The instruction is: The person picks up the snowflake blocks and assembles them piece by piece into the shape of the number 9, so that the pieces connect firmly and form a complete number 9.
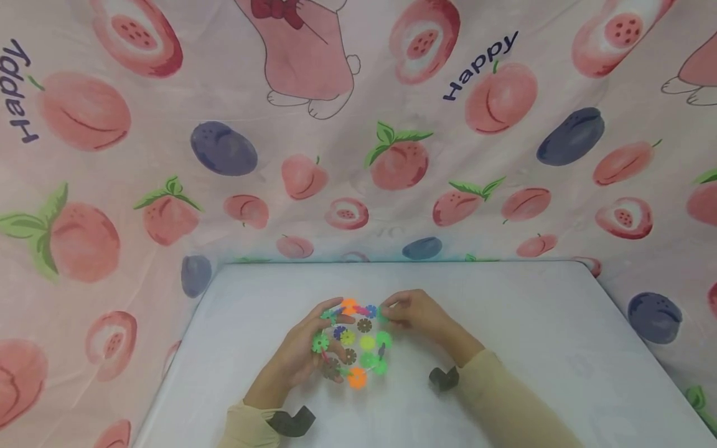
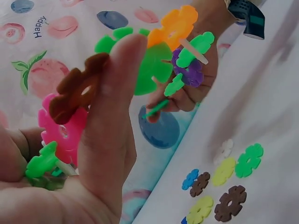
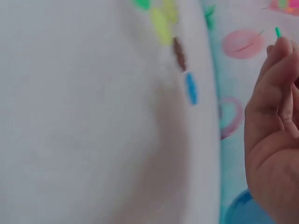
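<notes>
Linked notched plastic discs form a loop in my left hand, whose fingers and thumb curl around its left side. In the left wrist view, my left thumb lies beside a brown disc and a pink disc, with green, orange and purple discs beyond. My right hand is at the loop's upper right, pinching a green disc. The right wrist view shows that hand with a thin green edge at its fingertips.
Several loose discs lie on the white table, including brown, yellow, green and blue ones. A fruit-patterned cloth stands behind the table's far edge. Dark straps hang at both wrists.
</notes>
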A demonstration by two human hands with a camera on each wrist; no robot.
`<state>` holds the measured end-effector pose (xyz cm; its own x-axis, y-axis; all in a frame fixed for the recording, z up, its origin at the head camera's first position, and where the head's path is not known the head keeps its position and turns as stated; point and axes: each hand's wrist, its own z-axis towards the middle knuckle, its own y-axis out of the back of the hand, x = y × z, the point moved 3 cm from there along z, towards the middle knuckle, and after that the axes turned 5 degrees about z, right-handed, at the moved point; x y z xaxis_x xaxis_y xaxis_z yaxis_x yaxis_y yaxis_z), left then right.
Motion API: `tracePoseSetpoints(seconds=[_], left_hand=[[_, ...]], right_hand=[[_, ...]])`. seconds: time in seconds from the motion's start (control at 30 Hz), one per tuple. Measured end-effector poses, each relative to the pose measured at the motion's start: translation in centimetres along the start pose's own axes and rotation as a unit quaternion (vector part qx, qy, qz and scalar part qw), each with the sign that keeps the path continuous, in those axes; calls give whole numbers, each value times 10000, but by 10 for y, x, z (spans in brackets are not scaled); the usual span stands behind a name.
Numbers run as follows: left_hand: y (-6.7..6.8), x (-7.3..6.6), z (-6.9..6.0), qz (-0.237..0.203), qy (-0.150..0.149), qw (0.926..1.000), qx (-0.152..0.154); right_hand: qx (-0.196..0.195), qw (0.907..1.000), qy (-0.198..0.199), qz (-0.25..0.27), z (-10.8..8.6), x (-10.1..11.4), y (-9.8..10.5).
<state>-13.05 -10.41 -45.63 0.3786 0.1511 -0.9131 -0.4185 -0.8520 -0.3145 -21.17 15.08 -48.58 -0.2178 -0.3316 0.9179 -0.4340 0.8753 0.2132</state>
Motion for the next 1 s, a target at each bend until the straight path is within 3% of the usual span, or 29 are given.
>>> tracePoseSetpoints(seconds=[0.17, 0.4, 1.0], left_hand=[[2, 1, 0, 78, 95, 9997, -205], [3, 3, 1, 32, 51, 9998, -166], [1, 5, -1, 144, -54, 9999, -60]], right_hand=[[326, 9977, 81, 584, -9, 17, -4], [666, 9917, 86, 1096, -15, 27, -12], [850, 9877, 292, 1277, -16, 27, -23]])
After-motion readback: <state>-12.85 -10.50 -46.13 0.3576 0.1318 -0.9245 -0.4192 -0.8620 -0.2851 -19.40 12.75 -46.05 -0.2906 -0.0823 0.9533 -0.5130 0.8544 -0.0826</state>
